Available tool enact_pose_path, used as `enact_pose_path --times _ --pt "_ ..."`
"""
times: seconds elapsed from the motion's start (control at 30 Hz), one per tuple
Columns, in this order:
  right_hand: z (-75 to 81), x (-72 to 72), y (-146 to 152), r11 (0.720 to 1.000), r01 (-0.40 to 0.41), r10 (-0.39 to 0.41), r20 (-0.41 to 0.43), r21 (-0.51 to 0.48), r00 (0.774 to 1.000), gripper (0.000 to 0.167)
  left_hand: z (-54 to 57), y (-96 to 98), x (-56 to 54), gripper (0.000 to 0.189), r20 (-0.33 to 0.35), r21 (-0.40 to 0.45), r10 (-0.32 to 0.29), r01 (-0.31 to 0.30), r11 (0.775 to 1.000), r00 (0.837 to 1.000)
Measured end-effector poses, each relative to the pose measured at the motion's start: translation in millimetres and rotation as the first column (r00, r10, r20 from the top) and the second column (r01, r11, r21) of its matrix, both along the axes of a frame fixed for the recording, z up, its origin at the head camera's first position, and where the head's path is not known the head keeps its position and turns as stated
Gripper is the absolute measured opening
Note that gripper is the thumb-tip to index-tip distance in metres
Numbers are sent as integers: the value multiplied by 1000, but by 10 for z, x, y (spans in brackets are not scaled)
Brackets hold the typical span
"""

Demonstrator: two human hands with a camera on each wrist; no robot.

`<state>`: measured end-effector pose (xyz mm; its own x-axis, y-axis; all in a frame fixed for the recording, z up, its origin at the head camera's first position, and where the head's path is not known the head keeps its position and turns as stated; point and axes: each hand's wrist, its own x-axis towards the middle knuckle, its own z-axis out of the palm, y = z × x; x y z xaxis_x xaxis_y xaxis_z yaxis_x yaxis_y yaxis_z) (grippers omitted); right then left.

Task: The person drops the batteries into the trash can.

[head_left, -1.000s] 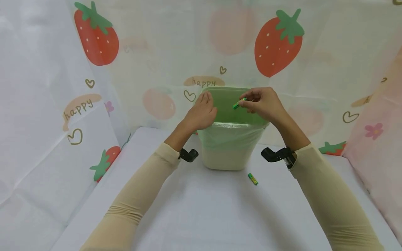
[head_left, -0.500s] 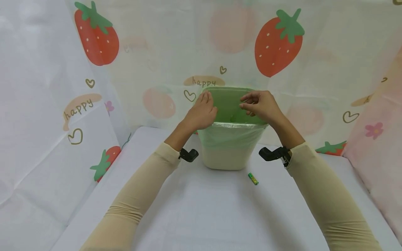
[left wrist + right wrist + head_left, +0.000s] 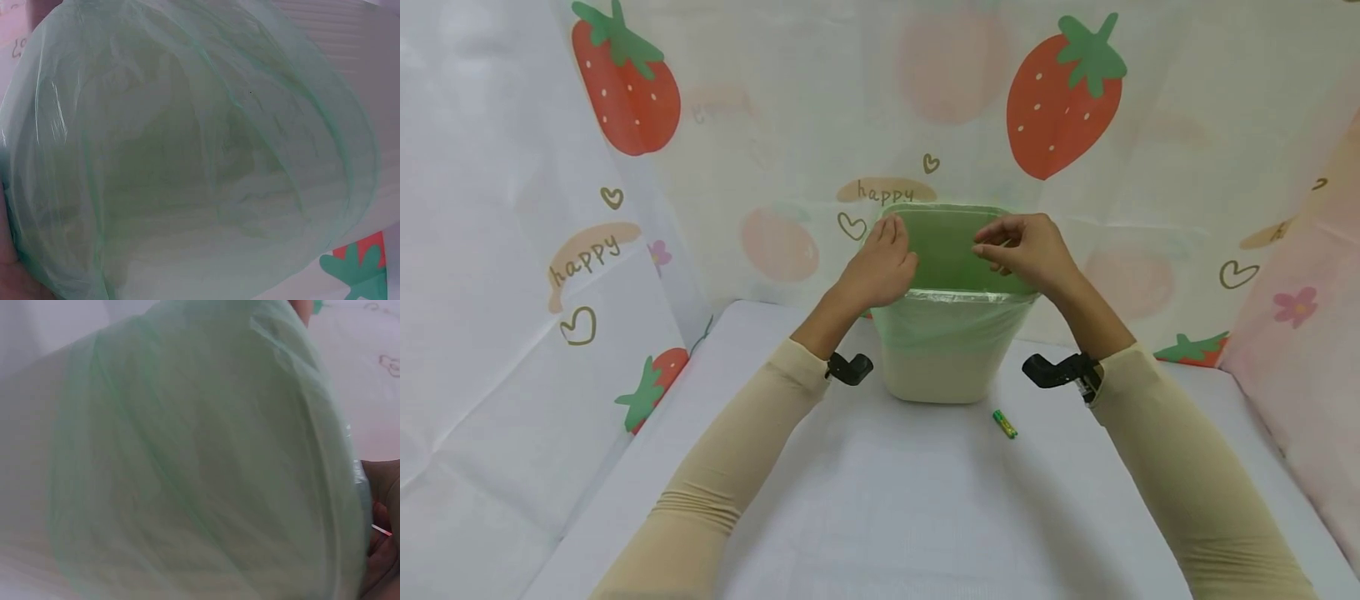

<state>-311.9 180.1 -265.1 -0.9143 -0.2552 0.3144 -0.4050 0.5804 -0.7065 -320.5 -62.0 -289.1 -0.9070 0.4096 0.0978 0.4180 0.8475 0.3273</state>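
Note:
A pale trash bin, lined with a thin green plastic bag, stands upright at the back of the table. My left hand holds the bin's left rim; in the left wrist view the bag covers most of the picture. My right hand hovers over the bin's right side, fingers loosely bent, with no battery between them. In the right wrist view part of this hand shows at the right edge, beyond the bag. A green battery lies on the table before the bin.
A white cloth covers the table. Behind the bin hangs a sheet printed with strawberries, and similar sheets close off both sides. Black wrist cameras sit at both cuffs.
One second ago my right hand pinched a green battery over the bin. The fingers let it go, and it dropped inside, out of sight. My left hand has stayed on the rim.

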Motion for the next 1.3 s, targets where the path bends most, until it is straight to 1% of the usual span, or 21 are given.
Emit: enact_pose_path --times 0.2,0.4,0.53,0.7,0.83,1.03,1.1,1.3 --pt "-3 124 67 1000 3 -2 -47 21 999 23 -8 0 4 65 -2 12 5 -5 1000 1000" --pt "31 295 129 1000 16 -16 -44 -9 999 24 4 -3 -8 64 -4 4 -5 5 1000 1000" --pt "21 389 168 1000 20 -21 -57 -16 998 23 6 -8 -18 65 -4 4 -5 5 1000 1000" --pt "-35 496 224 999 35 -38 -81 -30 996 22 2 4 -13 65 6 10 1 -1 1000 1000" --pt "-75 592 267 998 46 -51 -117 -44 992 22 -9 11 -7 65 13 19 7 -8 1000 1000" --pt "-151 726 332 997 17 -29 -147 -78 989 18 -10 5 -9 65 26 21 11 -11 1000 1000" --pt "-181 769 352 997 14 -26 -150 -80 988 18 2 3 -9 65 28 16 7 -7 1000 1000" --pt "-306 899 383 996 42 -52 -135 -82 990 16 12 2 12 65 20 5 -9 9 1000 1000"
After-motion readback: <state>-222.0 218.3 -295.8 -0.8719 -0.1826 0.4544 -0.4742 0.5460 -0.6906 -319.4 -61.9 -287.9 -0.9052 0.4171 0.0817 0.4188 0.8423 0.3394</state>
